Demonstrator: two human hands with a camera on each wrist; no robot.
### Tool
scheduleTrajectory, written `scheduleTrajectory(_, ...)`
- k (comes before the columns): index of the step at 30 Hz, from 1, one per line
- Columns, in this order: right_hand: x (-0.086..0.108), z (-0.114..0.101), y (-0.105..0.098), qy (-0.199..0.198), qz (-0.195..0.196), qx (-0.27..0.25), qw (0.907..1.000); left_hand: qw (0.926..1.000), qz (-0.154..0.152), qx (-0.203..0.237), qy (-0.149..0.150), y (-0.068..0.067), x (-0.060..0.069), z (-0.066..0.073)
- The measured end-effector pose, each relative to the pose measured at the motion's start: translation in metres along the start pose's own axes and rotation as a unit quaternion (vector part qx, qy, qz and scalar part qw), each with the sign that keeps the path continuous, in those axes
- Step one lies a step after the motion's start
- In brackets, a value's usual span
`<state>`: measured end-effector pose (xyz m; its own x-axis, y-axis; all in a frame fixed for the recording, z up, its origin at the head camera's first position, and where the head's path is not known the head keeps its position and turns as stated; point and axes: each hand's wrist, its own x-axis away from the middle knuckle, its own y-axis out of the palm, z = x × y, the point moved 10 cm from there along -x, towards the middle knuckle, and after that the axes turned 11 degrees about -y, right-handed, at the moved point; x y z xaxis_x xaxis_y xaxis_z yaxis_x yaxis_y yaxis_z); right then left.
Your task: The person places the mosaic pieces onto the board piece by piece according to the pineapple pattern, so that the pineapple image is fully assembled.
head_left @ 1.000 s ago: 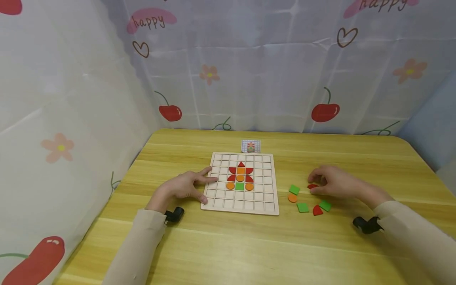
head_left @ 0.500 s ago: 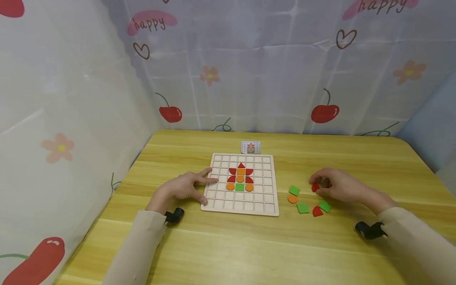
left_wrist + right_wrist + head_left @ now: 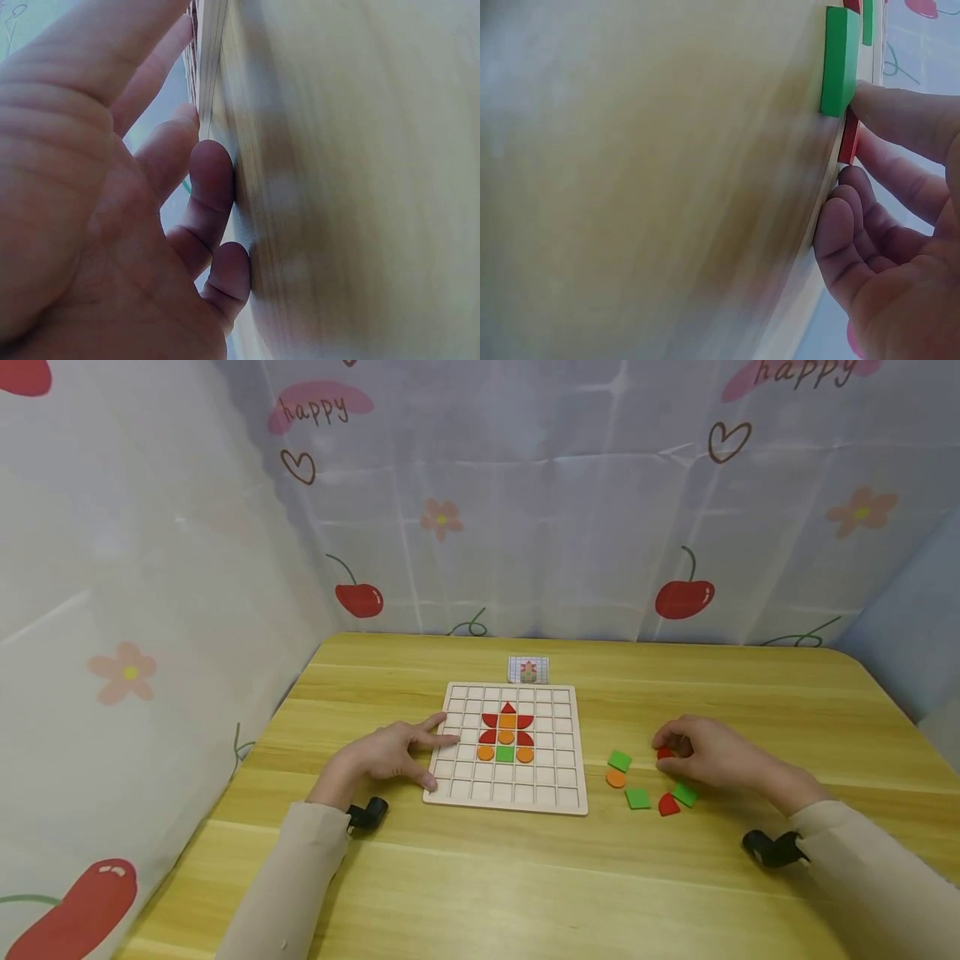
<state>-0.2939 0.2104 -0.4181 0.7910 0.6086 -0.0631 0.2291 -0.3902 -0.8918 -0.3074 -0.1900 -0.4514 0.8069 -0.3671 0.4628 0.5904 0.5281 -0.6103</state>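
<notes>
A square wooden grid board (image 3: 546, 771) lies mid-table, bearing red, orange and green pieces in a figure. The left hand (image 3: 386, 750) rests on its left edge, fingers spread, thumb at the near corner; in the left wrist view the hand (image 3: 127, 217) has two fingertips against the table. Right of the board, the right hand (image 3: 712, 753) pinches a red piece (image 3: 664, 752) between thumb and finger at the table surface. The right wrist view shows this hand (image 3: 900, 225) at the red piece (image 3: 848, 137), behind a green piece (image 3: 840, 61).
Between board and right hand lie green squares (image 3: 618, 761) (image 3: 637, 798), an orange disc (image 3: 616, 778) and, nearer the front, a red piece (image 3: 669, 804) beside a green square (image 3: 684, 793). A small pattern card (image 3: 528, 670) lies behind the board. A printed curtain (image 3: 555, 527) hangs behind the table.
The right hand has shifted slightly right and nearer, and the red piece at its fingertips has turned and moved a little to the right. The left hand stays on the board's edge.
</notes>
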Motion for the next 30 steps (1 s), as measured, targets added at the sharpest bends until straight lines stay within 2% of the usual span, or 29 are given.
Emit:
scheduleTrajectory(8, 0.0009, -0.0004, 0.0007, -0.001, 0.001, 0.001, 1.0, 1.0, -0.002, -0.004, -0.001, 0.0009, -0.0021, -0.0029)
scheduleTrajectory(30, -0.0013, 0.0034, 0.0034, 0.006, -0.001, -0.018, 0.9998, 0.9999, -0.007, 0.01, 0.007, 0.0007, -0.0007, 0.0007)
